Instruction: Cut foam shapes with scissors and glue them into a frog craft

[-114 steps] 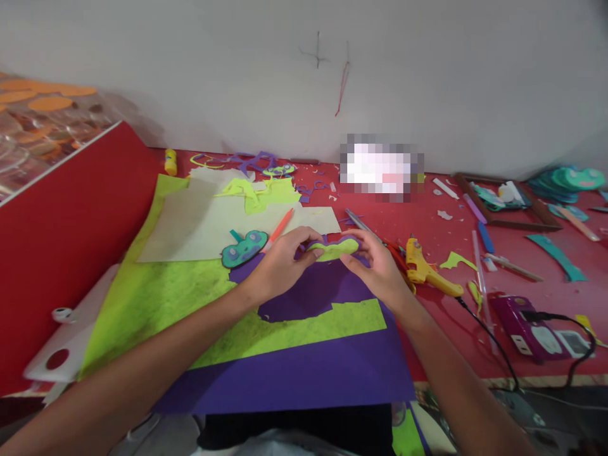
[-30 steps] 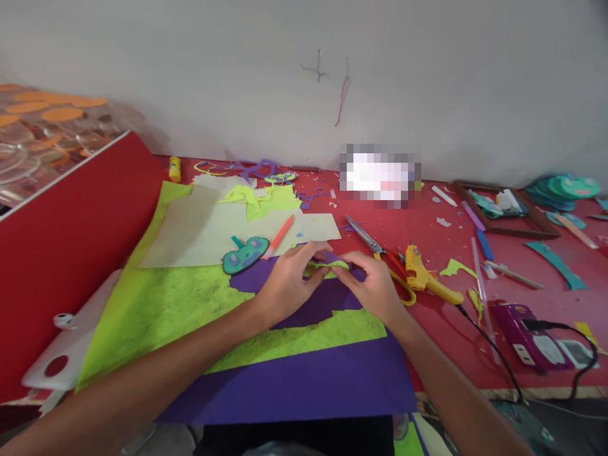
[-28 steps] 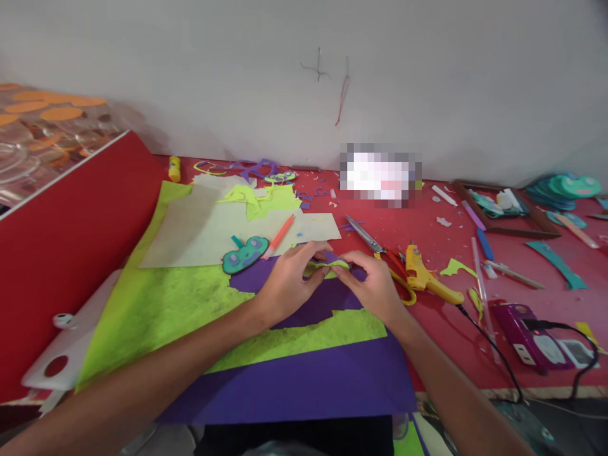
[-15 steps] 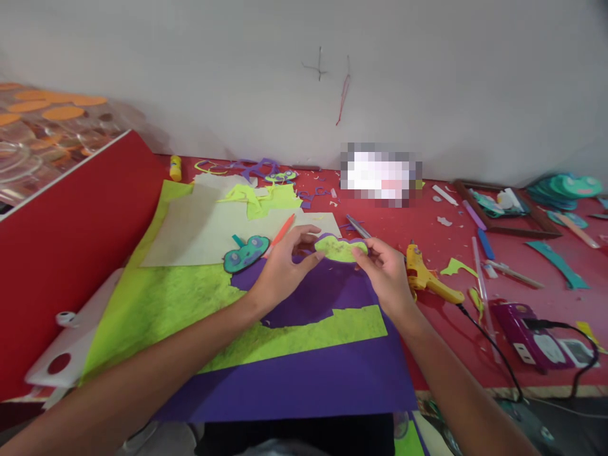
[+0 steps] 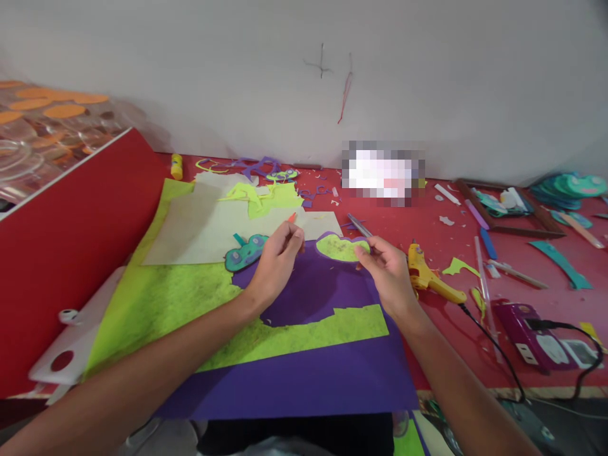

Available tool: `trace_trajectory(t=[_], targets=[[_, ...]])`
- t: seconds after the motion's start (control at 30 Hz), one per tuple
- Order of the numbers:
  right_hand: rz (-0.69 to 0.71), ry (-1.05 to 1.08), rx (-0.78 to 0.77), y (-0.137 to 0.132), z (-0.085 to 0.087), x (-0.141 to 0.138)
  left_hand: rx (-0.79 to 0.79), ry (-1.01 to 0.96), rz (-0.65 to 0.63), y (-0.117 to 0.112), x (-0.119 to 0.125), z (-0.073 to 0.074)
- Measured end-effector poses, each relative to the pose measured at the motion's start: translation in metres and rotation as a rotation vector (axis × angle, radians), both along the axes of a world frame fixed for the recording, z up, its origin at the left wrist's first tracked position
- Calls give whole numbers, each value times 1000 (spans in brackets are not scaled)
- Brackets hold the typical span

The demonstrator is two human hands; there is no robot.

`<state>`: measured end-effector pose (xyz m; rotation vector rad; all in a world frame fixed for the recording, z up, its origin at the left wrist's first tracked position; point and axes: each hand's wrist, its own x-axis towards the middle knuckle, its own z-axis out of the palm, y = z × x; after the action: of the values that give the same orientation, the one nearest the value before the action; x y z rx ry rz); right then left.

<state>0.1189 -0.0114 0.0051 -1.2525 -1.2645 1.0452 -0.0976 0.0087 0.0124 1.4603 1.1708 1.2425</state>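
Observation:
My right hand (image 5: pixel 387 263) pinches a cloud-shaped foam cutout (image 5: pixel 339 248) by its right end, yellow-green on top with a purple edge. My left hand (image 5: pixel 284 250) is off to the left of the cutout, its fingers curled closed; whatever they may hold is hidden. Beside that hand lies a teal cutout with two round eyes (image 5: pixel 243 255). Under both hands is a purple sheet (image 5: pixel 313 291), partly overlaid by a yellow-green sheet (image 5: pixel 180 310) with a ragged cut edge. An orange pen (image 5: pixel 291 217) is mostly covered by my left hand.
A yellow glue gun (image 5: pixel 432 278) with a cord lies right of my right hand. Behind the cutout are scissors (image 5: pixel 358 225). A purple box with a plug (image 5: pixel 532 335) sits at the right edge. A red board (image 5: pixel 85 247) slants up at left.
My left hand has let go of the cutout's left end and drawn a little left, its fingers curling closed. My right hand still holds the cutout.

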Motion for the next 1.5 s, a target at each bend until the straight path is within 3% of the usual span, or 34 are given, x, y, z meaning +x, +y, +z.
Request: trace_trajectory(t=[0.2,0.4,0.53,0.63,0.9,1.07,1.2,1.37,1.5], targets=[[61,-26,-6,0,-4,0,15,33,-125,-4,5,-2],[47,-84,21,-1,-1,-2,79,96,-135,-3,3,-5],[-57,-182,132,-1,4,0,102,390,-140,-3,0,-10],[-130,-240,209,-1,5,2,268,645,-92,-4,-1,-12],[-101,-314,251,-4,2,3,458,821,-165,-2,-1,-14],[-60,-490,405,0,23,0,478,906,-282,-2,-2,-22],[-1,-557,543,9,41,-7,578,928,-231,0,-8,-17],[87,-454,536,18,22,-7,832,879,-372,11,-20,-8],[290,-496,460,18,3,-1,828,880,-487,18,-22,-11]])
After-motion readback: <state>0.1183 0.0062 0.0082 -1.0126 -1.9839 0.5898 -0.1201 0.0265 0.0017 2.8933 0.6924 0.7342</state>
